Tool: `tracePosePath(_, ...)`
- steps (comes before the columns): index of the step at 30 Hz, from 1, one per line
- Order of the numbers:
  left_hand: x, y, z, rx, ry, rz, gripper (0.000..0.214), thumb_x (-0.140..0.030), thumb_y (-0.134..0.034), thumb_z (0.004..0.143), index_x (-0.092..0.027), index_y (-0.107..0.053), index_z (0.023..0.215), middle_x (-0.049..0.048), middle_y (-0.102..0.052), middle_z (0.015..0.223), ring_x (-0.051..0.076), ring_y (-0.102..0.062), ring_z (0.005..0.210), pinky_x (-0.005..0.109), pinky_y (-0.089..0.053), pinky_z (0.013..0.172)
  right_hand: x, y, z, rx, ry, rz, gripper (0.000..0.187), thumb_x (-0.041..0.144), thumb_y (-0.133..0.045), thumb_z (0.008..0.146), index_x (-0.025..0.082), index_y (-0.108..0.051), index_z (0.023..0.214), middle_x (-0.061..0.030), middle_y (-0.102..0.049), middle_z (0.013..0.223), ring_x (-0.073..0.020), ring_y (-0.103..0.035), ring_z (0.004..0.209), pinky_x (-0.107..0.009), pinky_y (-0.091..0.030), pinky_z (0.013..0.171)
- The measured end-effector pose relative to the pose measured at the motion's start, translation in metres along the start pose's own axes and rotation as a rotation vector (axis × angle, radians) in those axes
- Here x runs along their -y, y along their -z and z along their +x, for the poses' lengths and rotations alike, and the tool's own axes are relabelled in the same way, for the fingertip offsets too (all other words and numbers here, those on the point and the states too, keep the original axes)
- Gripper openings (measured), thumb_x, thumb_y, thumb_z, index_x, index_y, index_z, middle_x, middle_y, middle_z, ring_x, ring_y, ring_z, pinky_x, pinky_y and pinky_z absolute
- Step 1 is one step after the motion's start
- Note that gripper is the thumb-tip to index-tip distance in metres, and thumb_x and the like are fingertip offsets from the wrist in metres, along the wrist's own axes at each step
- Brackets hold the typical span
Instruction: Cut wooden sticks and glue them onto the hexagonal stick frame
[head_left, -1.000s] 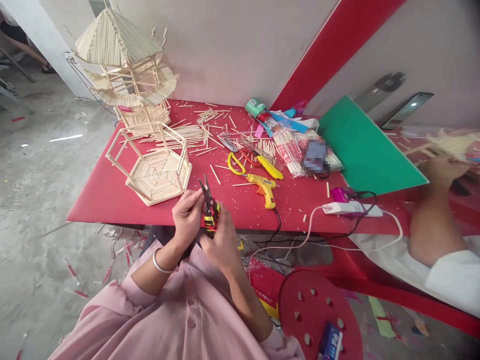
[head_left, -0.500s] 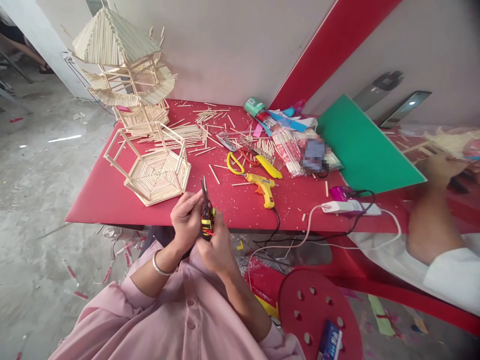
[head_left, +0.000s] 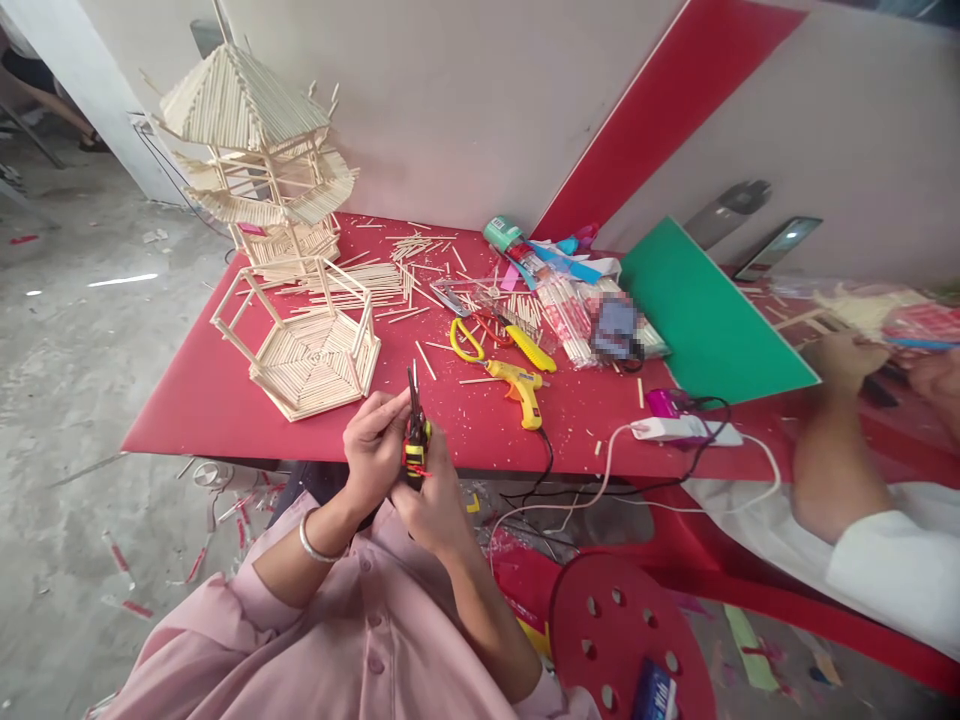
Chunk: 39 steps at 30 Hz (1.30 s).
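red table [head_left: 187, 415], loose sticks [head_left: 367, 286], glue gun [head_left: 519, 391]

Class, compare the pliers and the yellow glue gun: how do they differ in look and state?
The pliers are held in the right hand; the glue gun lies on the red table. The pliers are slender-nosed, in black and yellow; the glue gun is mostly yellow. The glue gun trails a black cord; the pliers show none. Both have yellow on them.
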<state>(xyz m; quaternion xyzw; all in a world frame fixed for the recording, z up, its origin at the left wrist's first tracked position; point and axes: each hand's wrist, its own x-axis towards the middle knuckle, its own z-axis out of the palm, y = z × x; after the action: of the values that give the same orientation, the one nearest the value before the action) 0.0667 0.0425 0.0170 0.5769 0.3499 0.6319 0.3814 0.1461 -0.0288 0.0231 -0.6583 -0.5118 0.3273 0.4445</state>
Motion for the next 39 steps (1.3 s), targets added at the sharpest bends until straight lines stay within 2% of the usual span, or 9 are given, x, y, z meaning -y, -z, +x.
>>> tracePosePath(6,0.001,0.002,-0.002,-0.005,0.003,-0.018,0.022,-0.018,-0.064,0.089,-0.025,-0.079,0.103,0.0006,-0.061,0.072,0.01,-0.055,0.065,0.022,-0.046,0.058,0.002,-0.004,-0.002,-0.026,-0.034,-0.015,0.044,0.017,-0.056,0.07,0.022,-0.048,0.113,-0.0057,-0.06,0.103,-0.0256,-0.061,0.096,-0.041,-0.05,0.083)
tracePosePath(14,0.0,-0.001,-0.004,-0.032,0.11,-0.043,0.02,-0.019,-0.065,0.087,-0.025,-0.08,0.1,0.0009,-0.061,0.07,0.011,-0.054,0.065,0.022,-0.046,0.058,0.001,-0.003,-0.001,-0.042,-0.083,-0.063,0.037,0.021,-0.059,0.071,0.022,-0.049,0.107,-0.0051,-0.062,0.098,-0.0255,-0.063,0.091,-0.039,-0.05,0.078)
tracePosePath(23,-0.003,0.002,-0.003,0.026,0.082,-0.015,0.019,-0.023,-0.067,0.086,-0.023,-0.081,0.099,0.0008,-0.06,0.068,0.01,-0.053,0.061,0.022,-0.045,0.055,-0.001,-0.002,0.001,-0.035,-0.017,0.006,0.053,0.017,-0.058,0.069,0.024,-0.046,0.121,-0.0071,-0.06,0.113,-0.0257,-0.058,0.106,-0.041,-0.049,0.09)
tracePosePath(30,-0.002,0.005,-0.006,0.019,0.165,-0.044,0.019,-0.024,-0.066,0.087,-0.023,-0.08,0.1,0.0009,-0.059,0.07,0.01,-0.053,0.064,0.022,-0.045,0.057,-0.002,-0.009,-0.001,-0.061,-0.079,-0.018,0.042,0.02,-0.061,0.068,0.022,-0.05,0.108,-0.0053,-0.063,0.1,-0.0241,-0.062,0.09,-0.036,-0.05,0.077)
tracePosePath(35,-0.003,0.003,-0.005,0.024,0.226,-0.08,0.018,-0.027,-0.068,0.086,-0.023,-0.08,0.099,0.0008,-0.059,0.07,0.01,-0.052,0.062,0.022,-0.045,0.057,-0.004,-0.012,-0.003,-0.12,-0.154,0.058,0.026,0.022,-0.057,0.07,0.024,-0.05,0.095,0.0012,-0.063,0.078,-0.0193,-0.06,0.069,-0.03,-0.048,0.063)
tracePosePath(39,0.004,0.003,-0.005,-0.023,0.39,-0.215,0.021,-0.032,-0.073,0.082,-0.022,-0.08,0.099,-0.0012,-0.055,0.066,0.007,-0.047,0.055,0.02,-0.041,0.05,-0.008,0.003,0.004,-0.1,-0.131,0.028,0.04,0.018,-0.053,0.064,0.024,-0.051,0.104,0.0012,-0.062,0.083,-0.0188,-0.059,0.071,-0.03,-0.048,0.065)
